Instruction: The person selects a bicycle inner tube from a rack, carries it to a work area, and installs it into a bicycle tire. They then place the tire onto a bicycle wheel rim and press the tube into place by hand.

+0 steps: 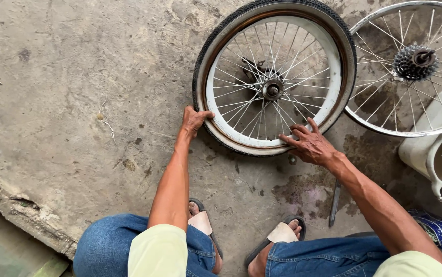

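Your knees, in blue jeans, sit closest to the lens, with both feet in sandals planted on the concrete floor between them. Your left hand is clamped on the tyre at the wheel's lower left edge, thumb hooked over the top and fingers curled under out of sight. Your right hand lies on the lower right of the white rim, fingers spread apart and pressed flat against the rim and tyre, not closed round anything. The wheel lies flat on the floor between and just beyond your two hands, its hub up past the fingertips. A flat metal tool lies on the floor just below your right forearm. Beyond your right hand, a second wheel with a sprocket cluster touches or overlaps the tyre. A pale plastic tub stands to the right of that hand.
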`<state>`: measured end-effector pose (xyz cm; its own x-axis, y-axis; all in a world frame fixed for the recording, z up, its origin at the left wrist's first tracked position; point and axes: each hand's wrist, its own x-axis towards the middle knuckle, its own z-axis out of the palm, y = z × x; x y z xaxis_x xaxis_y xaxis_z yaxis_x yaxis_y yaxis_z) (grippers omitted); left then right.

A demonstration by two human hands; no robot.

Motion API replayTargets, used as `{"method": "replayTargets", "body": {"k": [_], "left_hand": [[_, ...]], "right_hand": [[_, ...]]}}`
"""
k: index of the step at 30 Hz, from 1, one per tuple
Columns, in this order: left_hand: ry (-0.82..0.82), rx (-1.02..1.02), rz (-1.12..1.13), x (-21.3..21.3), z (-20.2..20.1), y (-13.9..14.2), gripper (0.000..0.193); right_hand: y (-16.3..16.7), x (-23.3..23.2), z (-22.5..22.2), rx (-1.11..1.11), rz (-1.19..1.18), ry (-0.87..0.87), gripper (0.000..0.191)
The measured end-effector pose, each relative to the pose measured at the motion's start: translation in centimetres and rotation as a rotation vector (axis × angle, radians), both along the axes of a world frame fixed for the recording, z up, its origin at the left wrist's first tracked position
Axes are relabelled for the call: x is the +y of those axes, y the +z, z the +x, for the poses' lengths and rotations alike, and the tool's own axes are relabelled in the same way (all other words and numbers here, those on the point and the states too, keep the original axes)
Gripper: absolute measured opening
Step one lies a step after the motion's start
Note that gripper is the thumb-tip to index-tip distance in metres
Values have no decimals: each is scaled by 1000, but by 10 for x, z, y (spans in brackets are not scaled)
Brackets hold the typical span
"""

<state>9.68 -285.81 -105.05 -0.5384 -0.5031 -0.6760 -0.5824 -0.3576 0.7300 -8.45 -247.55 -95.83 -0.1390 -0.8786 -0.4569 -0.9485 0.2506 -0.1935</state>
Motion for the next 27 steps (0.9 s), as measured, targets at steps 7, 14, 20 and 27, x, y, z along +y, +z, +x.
{"method": "replayTargets", "body": {"k": [7, 14, 20, 27], "left_hand": [[-2, 105, 86, -4, 7, -6, 66], [-41, 313, 284, -2, 16, 2, 66], [-66, 166, 233, 1, 14, 17, 70], [-55, 117, 191, 4, 13, 19, 89]], "right_hand": [[1, -3, -9, -36, 75, 13, 58], [4, -1, -12, -18, 148, 12, 57], [27, -13, -4, 2, 167, -18, 78], [35, -45, 42, 257, 200, -180, 70]]}}
